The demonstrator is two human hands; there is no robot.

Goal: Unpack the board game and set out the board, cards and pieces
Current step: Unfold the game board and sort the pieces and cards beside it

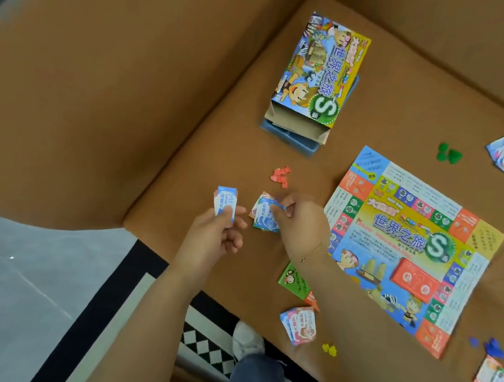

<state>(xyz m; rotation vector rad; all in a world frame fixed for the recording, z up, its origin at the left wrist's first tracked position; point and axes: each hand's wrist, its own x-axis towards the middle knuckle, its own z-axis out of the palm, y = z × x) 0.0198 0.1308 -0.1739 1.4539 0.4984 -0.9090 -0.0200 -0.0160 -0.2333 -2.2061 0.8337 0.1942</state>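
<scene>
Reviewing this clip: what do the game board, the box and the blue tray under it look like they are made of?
Game board: thin printed paper or light card, lying flat with fold creases.
Box: printed cardboard, plain brown inside its open flap.
Blue tray: probably moulded plastic, with a smooth, uniform rim.

1. Sofa seat (375,62): tan leather-like upholstery; smooth, matt, faintly sheened.
2. Game box (320,74): printed card, glossy outside; raw grey-brown board inside the open flap.
3. Tray (290,138) beneath the box: blue moulded plastic, smooth.
4. Board (410,252): thin printed paper sheet, creased along folds; slight gloss.
5. Cards (226,201) held in the left hand (215,237): thin printed paper, smooth; same for the loose pile (264,218) under the right hand (298,220).
6. Red pieces (281,175), green pawns (448,153), blue pieces (492,347), yellow pieces (329,349): small, plastic-looking; finish too blurred to judge.
7. Floor (8,253): pale tile, smooth, lightly reflective.
8. Rug (209,346): woven cloth, matt.
</scene>
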